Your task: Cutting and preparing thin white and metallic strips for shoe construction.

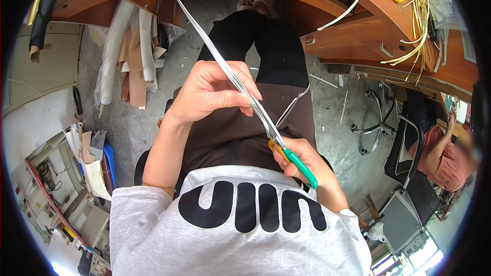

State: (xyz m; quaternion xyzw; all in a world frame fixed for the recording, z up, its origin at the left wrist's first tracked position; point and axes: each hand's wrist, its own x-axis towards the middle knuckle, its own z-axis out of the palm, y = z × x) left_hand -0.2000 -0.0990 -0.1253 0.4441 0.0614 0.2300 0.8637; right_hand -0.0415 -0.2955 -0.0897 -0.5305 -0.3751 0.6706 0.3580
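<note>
Two raised hands: left hand [212, 92] on strip [215, 53], right hand [302, 161] on scissors [286, 151].

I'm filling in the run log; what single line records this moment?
left hand: pinches white strip | right hand: holds green-handled scissors | blades: at strip | seated by wooden desk

I see a light grey short-sleeved T-shirt [235, 235] with large rounded black shapes printed across the chest, a dark brown apron [230, 128] falling over the lap, black trousers [255, 41] and pale tan shoes [258, 1]; both forearms are bare.
</note>
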